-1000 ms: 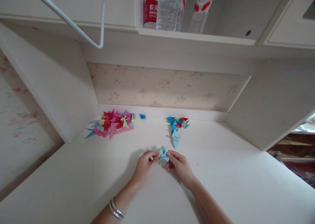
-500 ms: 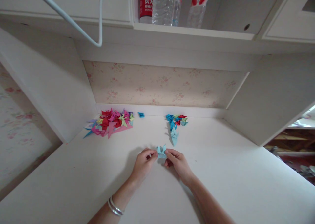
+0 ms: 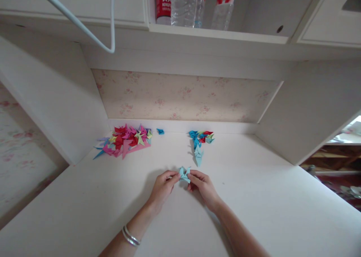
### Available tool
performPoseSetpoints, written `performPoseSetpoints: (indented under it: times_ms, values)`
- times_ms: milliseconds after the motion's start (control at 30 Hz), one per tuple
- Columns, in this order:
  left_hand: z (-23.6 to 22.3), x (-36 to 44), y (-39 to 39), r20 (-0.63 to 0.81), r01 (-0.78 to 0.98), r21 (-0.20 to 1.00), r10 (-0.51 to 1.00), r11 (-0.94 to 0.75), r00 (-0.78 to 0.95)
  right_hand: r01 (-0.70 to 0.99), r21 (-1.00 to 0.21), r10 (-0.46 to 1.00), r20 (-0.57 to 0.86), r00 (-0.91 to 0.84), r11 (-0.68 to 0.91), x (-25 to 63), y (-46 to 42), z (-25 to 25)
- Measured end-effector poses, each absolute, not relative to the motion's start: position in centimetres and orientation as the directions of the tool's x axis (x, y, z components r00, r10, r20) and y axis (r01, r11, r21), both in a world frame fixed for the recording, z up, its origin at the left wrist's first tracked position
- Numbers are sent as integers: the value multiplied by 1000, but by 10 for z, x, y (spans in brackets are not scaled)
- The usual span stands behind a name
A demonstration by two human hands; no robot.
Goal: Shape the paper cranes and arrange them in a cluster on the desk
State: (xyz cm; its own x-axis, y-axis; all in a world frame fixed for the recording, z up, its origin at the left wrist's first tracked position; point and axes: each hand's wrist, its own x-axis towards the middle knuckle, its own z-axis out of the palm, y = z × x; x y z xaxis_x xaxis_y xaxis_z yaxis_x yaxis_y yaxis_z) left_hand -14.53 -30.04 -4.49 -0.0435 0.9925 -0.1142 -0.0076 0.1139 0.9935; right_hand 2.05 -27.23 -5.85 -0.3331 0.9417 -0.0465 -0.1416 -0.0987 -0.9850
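Note:
A small light blue folded paper piece [image 3: 184, 174] is pinched between both my hands over the white desk [image 3: 254, 204]. My left hand [image 3: 163, 186], with silver bangles on its wrist, grips the piece's left side with thumb and fingers closed. My right hand [image 3: 202, 187] pinches its right side. Just beyond them lies another light blue folded piece [image 3: 198, 156], at the near end of a small cluster of blue, red and green folded pieces [image 3: 202, 137].
A bigger pile of pink, red and yellow folded papers [image 3: 126, 140] lies at the back left, with a lone blue piece [image 3: 160, 131] beside it. Water bottles [image 3: 186, 5] stand on the shelf above. A white rod [image 3: 84, 27] hangs at upper left. Desk side walls stand left and right.
The view has tilted slightly, shifting everything a little left and up. Both hands keep their pinch and have turned the blue piece a bit between the fingers.

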Motion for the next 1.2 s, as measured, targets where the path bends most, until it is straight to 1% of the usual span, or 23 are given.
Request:
performPoseSetpoints:
  times_ms: [233,533,700,933,1200]
  values:
    - [-42,-144,-300,-85,12,996,993,86,-78,-159,-981,944,-54,-326,-111,20,-273,-57]
    - [-45,-144,-299,1,126,992,991,16,-134,-176,-976,957,-76,-282,-129,19,-272,-58]
    - [-46,-143,-298,-20,164,986,995,36,-102,-178,-975,962,-82,-262,-132,20,-270,-59]
    - [-47,-145,-298,-50,168,984,994,65,-95,-181,-974,964,-84,-254,-133,20,-270,-60]
    - [-48,-146,-297,-32,171,984,996,47,-86,-180,-975,961,-77,-266,-128,20,-271,-58]
